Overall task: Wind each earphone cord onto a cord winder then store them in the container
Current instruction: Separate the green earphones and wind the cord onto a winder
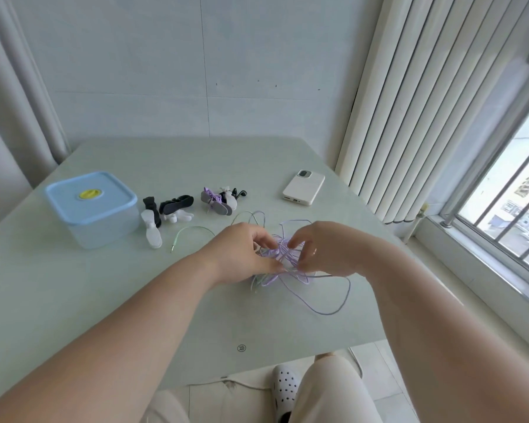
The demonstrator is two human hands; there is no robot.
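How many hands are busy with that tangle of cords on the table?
2. The left hand pinches the cord tangle from its left side, the right hand from its right. No other hand shows.

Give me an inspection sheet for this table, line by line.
Surface: pale glass table, with the items on its far half.
Job's things: container at far left with its blue lid on; loose winders beside it; wound winders further right.
Clutter: white phone lying face down at far right.
Grips: left hand and right hand both pinch the purple cord.
Cables: the purple cord and green cord are tangled between the hands; the green cord's plug end lies free toward the container.
Surroundings: window at right, curtain at left, wall behind.
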